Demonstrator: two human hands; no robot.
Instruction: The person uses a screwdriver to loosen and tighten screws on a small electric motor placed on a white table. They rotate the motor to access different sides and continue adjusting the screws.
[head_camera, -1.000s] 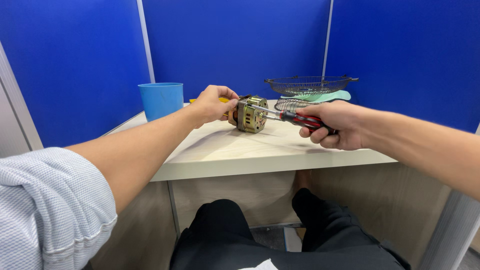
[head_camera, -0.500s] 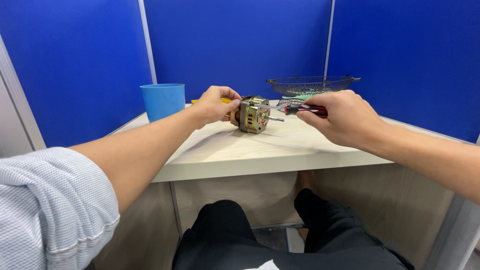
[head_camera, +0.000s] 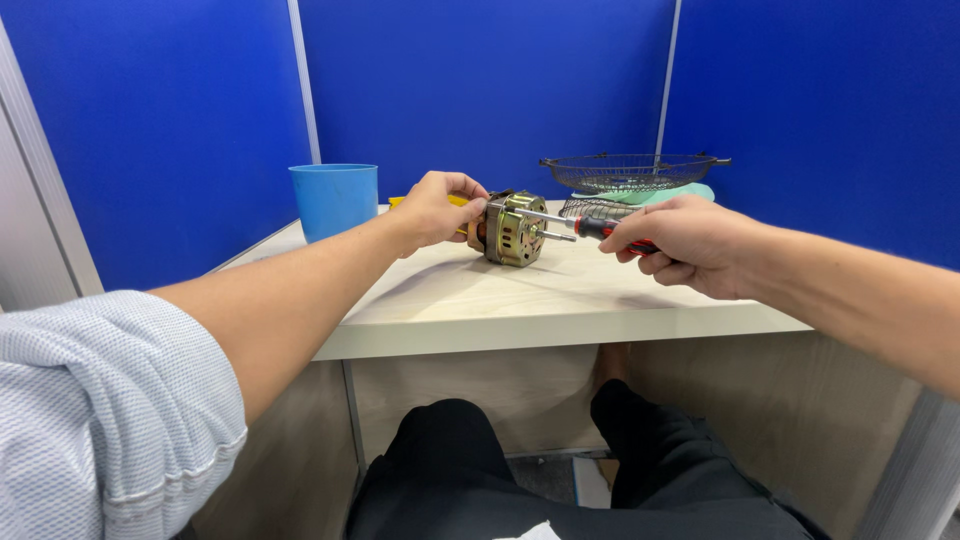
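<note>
Left hand (head_camera: 438, 208) is clamped over the back end of the small electric motor (head_camera: 515, 228), fingers curled down around its far side and thumb toward the person, pinning it on the pale desk (head_camera: 520, 300). The motor lies on its side just past those fingertips, brass-coloured frame and shaft pointing toward the other hand. Right hand (head_camera: 682, 243) is wrapped tight around the red-and-black handle of a screwdriver (head_camera: 580, 224), fingers closed in a full grip, and the metal shank runs out from the thumb side straight to the motor's face (whether the tip sits in a screw head is too small to tell). A sliver of something yellow (head_camera: 400, 202) peeks out behind the left knuckles. Beyond the left wrist, well apart from the fingers, stands a blue plastic cup (head_camera: 334, 198). Past the right-hand knuckles, a wire fan guard (head_camera: 630, 172) rests on top of a pale green piece (head_camera: 690, 192), with another dark wire grille (head_camera: 590, 207) showing just behind the screwdriver shank.
</note>
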